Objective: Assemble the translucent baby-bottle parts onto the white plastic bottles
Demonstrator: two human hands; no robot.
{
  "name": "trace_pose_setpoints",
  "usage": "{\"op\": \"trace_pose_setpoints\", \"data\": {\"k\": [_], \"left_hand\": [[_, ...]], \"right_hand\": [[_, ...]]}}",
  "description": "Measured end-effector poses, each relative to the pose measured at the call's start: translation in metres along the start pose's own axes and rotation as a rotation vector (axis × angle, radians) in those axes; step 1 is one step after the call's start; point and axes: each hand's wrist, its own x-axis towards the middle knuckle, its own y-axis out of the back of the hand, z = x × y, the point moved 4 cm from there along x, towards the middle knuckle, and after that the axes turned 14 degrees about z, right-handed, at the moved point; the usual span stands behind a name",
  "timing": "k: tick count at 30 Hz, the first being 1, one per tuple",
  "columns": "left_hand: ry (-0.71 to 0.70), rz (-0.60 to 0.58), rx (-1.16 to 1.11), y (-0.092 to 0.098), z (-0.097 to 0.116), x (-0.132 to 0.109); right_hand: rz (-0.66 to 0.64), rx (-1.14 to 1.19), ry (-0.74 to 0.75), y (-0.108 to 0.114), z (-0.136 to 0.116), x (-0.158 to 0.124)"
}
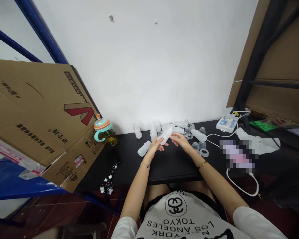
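A frosted white baby bottle (166, 135) is held tilted above the black table, its upper end leaning away to the right. My left hand (155, 148) is wrapped around its lower part, with some fingers extending beneath. At the bottle's right side, the fingers of my right hand (179, 139) pinch near it; their exact contact is too small to make out. A frosted bottle body (144, 148) lies left of my hands. An assembled bottle (137, 131) stands by the wall. To the right are another lying bottle body (198, 135), clear dome caps (202, 145) and a ring (204, 152).
A teapot-like jug (105, 131), a phone (114, 158) and a beaded charm (107, 184) lie left, beside a large cardboard box (40, 109). Rightward are a white device (227, 122) with cables, white bags (261, 142) and a blurred-out item (236, 156). A wall (164, 73) bounds the back.
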Motion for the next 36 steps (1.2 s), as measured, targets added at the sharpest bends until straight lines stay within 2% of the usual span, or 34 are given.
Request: {"op": "trace_pose_setpoints", "data": {"k": [7,13,17,20,24,32,36], "left_hand": [[0.235,-0.147,-0.081,-0.004,-0.012,0.002],[0.320,-0.243,-0.189,-0.008,-0.010,-0.004],[0.386,-0.293,-0.202,-0.010,-0.011,-0.006],[0.381,-0.312,-0.186,-0.010,-0.012,-0.006],[0.337,-0.285,-0.148,-0.009,-0.014,-0.003],[0.239,-0.067,-0.065,-0.005,-0.011,0.001],[0.226,-0.051,-0.079,-0.005,-0.011,0.001]], "right_hand": [[-0.064,-0.038,0.034,-0.002,-0.002,-0.003],[-0.186,-0.085,0.093,-0.007,-0.005,-0.008],[-0.232,-0.096,0.133,-0.009,-0.005,-0.009],[-0.248,-0.074,0.123,-0.010,-0.005,-0.010],[-0.228,-0.035,0.087,-0.010,-0.006,-0.011],[-0.150,-0.006,0.065,-0.008,-0.006,-0.009],[-0.121,-0.016,0.085,-0.007,-0.003,-0.006]]}}
